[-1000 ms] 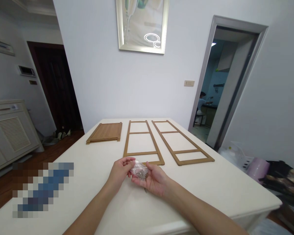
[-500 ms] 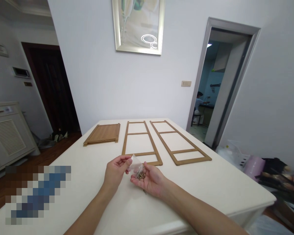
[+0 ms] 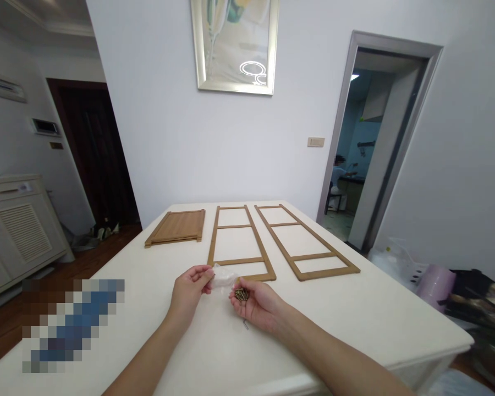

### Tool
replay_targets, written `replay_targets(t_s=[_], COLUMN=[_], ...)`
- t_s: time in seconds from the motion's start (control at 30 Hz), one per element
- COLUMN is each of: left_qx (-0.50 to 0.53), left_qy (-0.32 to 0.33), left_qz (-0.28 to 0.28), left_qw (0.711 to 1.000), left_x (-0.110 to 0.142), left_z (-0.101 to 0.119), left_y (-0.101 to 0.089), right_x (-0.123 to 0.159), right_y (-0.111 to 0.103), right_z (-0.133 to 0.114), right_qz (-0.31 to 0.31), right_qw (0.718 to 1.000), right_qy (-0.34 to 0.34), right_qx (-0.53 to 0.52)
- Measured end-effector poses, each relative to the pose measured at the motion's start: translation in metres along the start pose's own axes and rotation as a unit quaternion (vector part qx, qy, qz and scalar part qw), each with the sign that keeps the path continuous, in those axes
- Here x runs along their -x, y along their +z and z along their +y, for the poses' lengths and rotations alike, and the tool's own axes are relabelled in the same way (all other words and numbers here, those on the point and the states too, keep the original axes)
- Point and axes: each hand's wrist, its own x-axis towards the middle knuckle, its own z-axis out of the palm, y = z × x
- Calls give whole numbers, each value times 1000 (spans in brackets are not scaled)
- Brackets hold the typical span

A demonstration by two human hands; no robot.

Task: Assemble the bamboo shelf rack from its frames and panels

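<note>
My left hand (image 3: pixel 192 283) pinches one end of a clear plastic bag (image 3: pixel 224 276), which stretches across toward the other hand. In the cupped palm of my right hand (image 3: pixel 258 305) lies a small heap of brass-coloured screws (image 3: pixel 241 295); its thumb and fingers curl around them near the bag's other end. A small bent hex key (image 3: pixel 246 324) shows just below the right hand, on the table. Beyond both hands lie two wooden ladder-like frames, a middle frame (image 3: pixel 236 261) and a right frame (image 3: pixel 307 257). Slatted wooden panels (image 3: pixel 177 225) are stacked at the far left.
The white table (image 3: pixel 206 352) stands against a wall with a framed picture (image 3: pixel 236 88). Something blurred and blue (image 3: pixel 82 319) is at the left. Beyond the doorway a person (image 3: pixel 338 173) sits in another room. Bags and a pink container (image 3: pixel 435 286) crowd the right side.
The bag has flattened and been drawn leftward by my left hand. The screws now rest in my right palm, outside the bag. The view has shifted slightly.
</note>
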Motion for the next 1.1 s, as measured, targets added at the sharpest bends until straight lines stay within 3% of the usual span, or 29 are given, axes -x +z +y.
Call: replay_targets(t_s=[0.1,0.27,0.43,0.6,0.77,0.97,1.1], left_qx=[2,-54,-127,-150,-66,102,141], left_qy=[2,43,92,77,21,-130,-214], left_qz=[-31,1,-2,11,3,10,-55], left_qw=[1000,998,988,986,998,986,965], left_x=[4,10,10,2,0,2,9], left_z=[0,16,34,27,11,-5,-4], left_y=[5,21,33,40,34,25,30], right_x=[0,3,5,6,5,5,5], right_y=[4,8,10,10,7,6,6], right_z=[0,1,0,-1,-1,-5,-9], right_qz=[10,3,-5,-9,-13,13,4], right_qw=[1000,1000,999,998,998,997,998], right_qy=[7,21,23,13,10,-10,-55], right_qx=[-14,-23,-37,-54,-64,-77,-41])
